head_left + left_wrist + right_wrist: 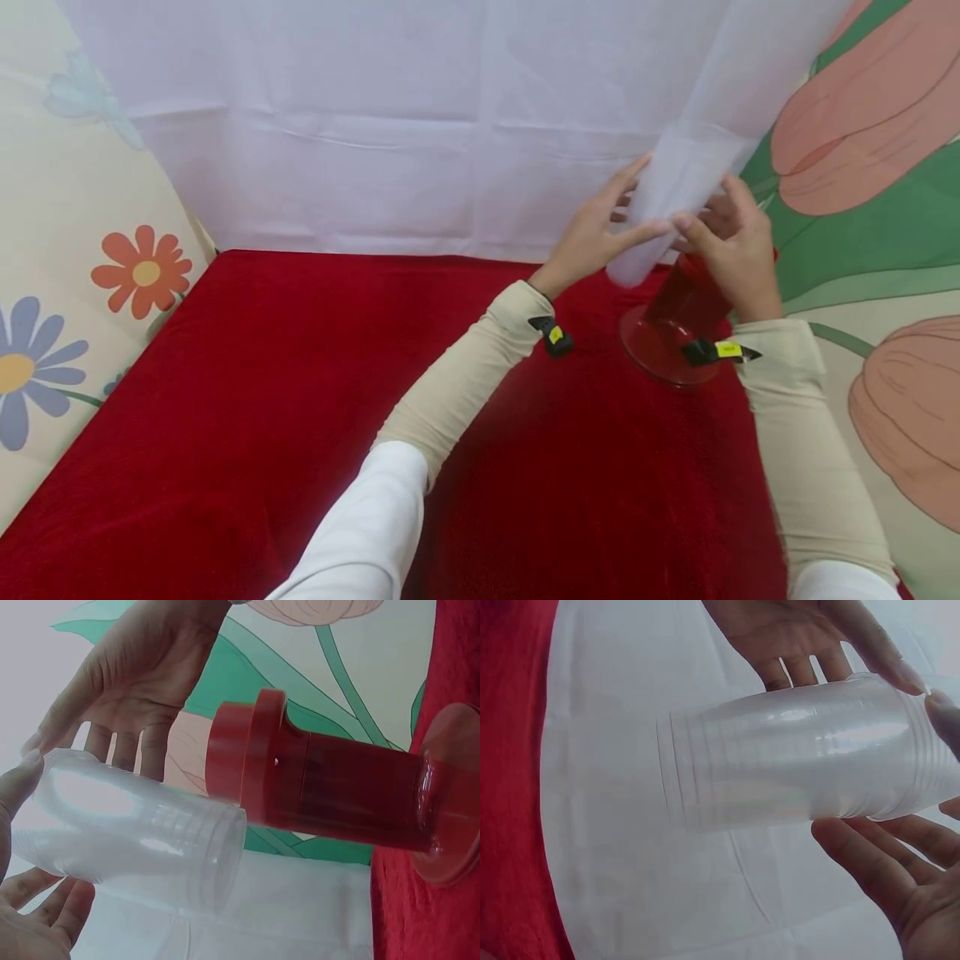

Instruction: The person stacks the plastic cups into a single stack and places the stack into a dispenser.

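Both hands hold a tall stack of clear plastic cups, tilted with its lower end toward the left. My left hand grips the left side, while my right hand grips the right, the two thumbs meeting across the front. In the right wrist view the nested rims of the stack show between the hands. A red see-through cylinder with a thick red collar stands on a wide round foot, partly hidden behind my right hand. The stack's lower end overlaps the collar's edge in the left wrist view.
A red velvety cloth covers the table. Behind it hangs a creased white sheet. Flower-printed cloths form the left side and right side, the right one close to my right arm.
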Motion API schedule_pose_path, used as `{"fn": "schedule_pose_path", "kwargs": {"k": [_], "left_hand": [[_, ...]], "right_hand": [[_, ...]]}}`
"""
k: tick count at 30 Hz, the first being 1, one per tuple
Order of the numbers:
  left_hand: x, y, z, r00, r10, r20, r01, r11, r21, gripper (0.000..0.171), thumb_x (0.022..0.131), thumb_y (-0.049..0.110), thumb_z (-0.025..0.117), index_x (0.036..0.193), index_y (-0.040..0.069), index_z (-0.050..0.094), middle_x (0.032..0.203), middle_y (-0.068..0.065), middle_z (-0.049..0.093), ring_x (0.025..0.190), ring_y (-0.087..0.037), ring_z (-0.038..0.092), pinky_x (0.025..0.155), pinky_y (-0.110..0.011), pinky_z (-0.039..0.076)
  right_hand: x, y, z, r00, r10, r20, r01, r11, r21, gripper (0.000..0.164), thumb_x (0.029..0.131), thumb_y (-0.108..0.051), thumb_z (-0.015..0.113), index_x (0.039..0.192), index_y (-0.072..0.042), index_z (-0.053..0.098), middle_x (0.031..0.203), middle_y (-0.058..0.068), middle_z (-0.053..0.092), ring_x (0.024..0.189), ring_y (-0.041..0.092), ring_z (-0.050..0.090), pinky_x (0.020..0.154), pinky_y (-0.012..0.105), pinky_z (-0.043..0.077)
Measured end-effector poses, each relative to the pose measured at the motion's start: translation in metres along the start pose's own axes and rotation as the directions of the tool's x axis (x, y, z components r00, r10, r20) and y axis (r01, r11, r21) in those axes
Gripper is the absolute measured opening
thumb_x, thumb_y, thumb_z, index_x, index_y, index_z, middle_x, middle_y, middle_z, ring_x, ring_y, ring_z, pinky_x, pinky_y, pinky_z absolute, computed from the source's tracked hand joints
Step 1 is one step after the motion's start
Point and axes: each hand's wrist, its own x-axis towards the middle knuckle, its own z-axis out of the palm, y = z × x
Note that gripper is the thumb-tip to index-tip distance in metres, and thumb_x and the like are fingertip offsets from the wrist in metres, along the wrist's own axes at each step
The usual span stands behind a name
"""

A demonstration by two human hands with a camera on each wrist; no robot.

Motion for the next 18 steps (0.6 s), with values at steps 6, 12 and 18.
{"fn": "schedule_pose_path", "kwargs": {"k": [6, 12, 18], "left_hand": [[0.006, 0.003, 0.006, 1.000, -0.014, 0.015, 0.015, 1.000, -0.006, 0.086, 0.092, 0.026, 0.073, 0.161, 0.023, 0.021, 0.157, 0.004, 0.034, 0.125, -0.005, 0.046, 0.096, -0.013, 0.041], [0.011, 0.004, 0.012, 1.000, -0.012, 0.017, 0.012, 1.000, -0.011, 0.086, 0.092, 0.025, 0.074, 0.161, 0.022, 0.022, 0.156, 0.003, 0.035, 0.123, -0.006, 0.047, 0.096, -0.013, 0.040], [0.017, 0.010, 0.014, 1.000, -0.005, 0.020, 0.005, 1.000, -0.010, 0.086, 0.092, 0.025, 0.074, 0.161, 0.020, 0.022, 0.153, 0.000, 0.038, 0.119, -0.007, 0.049, 0.095, -0.011, 0.039]], "right_hand": [[0.002, -0.004, -0.009, 1.000, -0.015, -0.018, 0.014, 1.000, -0.023, 0.064, 0.089, 0.002, 0.072, 0.147, -0.009, 0.049, 0.115, 0.009, 0.069, 0.094, 0.016, 0.071, 0.066, 0.025, 0.057], [0.003, -0.008, -0.015, 1.000, -0.018, -0.025, 0.018, 1.000, -0.017, 0.066, 0.088, 0.001, 0.073, 0.148, -0.010, 0.048, 0.114, 0.010, 0.070, 0.094, 0.017, 0.070, 0.065, 0.023, 0.057], [0.005, -0.014, -0.018, 0.999, -0.022, -0.036, 0.020, 0.999, -0.037, 0.065, 0.088, 0.001, 0.073, 0.147, -0.011, 0.049, 0.115, 0.010, 0.070, 0.096, 0.016, 0.070, 0.066, 0.023, 0.056]]}}
